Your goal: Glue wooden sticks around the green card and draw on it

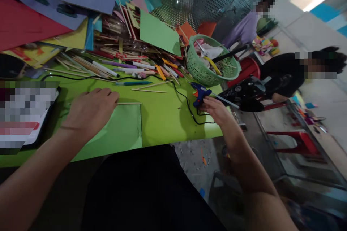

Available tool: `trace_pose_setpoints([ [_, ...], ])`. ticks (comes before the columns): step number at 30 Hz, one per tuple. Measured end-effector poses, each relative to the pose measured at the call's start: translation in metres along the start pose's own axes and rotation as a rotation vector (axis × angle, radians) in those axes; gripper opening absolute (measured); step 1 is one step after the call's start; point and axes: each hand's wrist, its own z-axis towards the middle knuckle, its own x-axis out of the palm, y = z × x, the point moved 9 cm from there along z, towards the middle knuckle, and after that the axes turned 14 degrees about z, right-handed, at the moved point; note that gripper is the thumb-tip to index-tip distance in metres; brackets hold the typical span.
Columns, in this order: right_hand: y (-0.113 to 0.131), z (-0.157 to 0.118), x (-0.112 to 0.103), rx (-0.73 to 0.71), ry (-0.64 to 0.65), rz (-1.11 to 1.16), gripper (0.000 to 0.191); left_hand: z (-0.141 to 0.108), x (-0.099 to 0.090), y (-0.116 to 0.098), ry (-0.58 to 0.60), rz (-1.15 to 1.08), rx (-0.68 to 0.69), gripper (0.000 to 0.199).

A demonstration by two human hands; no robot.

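Note:
My left hand (93,110) rests on a green sheet of paper (119,126) at the table's front edge, its fingers curled and close together over one end of a thin wooden stick (131,103). The stick lies along the paper's far edge. Another dark line runs down the sheet's right edge. To the right, my right hand (215,108) has its fingers stretched out, the tips touching the handle side of a blue glue gun (200,94); its thumb is hidden. A clear glue stick sticks out of the gun's back, and a black cord trails below.
A phone or tablet (25,115) lies at the left. Markers, wooden sticks and coloured paper (159,32) are heaped at the back. A green basket (211,75) holding tools stands behind the glue gun. Two people (284,74) and red stools (300,142) are at the right.

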Motion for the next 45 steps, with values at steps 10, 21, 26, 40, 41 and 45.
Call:
trace_pose_setpoints([
  [10, 0.070, -0.046, 0.074, -0.532, 0.154, -0.718, 0.017, -0.007, -0.002, -0.005, 0.171, -0.094, 0.002, 0.027],
  [21, 0.052, -0.002, 0.235, -0.686, 0.493, -1.297, 0.026, -0.029, 0.020, -0.020, 0.148, -0.342, -0.141, 0.038],
  [26, 0.056, -0.001, 0.241, -0.700, 0.553, -1.429, 0.028, -0.036, 0.023, -0.020, 0.122, -0.410, -0.149, 0.035],
  [40, 0.045, -0.012, 0.234, -0.675, 0.559, -1.545, 0.032, -0.025, 0.007, -0.012, -0.168, -0.410, -0.136, 0.028],
  [41, 0.046, -0.014, 0.233, -0.666, 0.547, -1.529, 0.032, -0.025, 0.008, -0.013, -0.173, -0.414, -0.131, 0.028],
  [45, 0.048, -0.036, 0.233, -0.636, 0.590, -1.487, 0.031, -0.025, 0.011, -0.016, -0.170, -0.423, -0.117, 0.030],
])
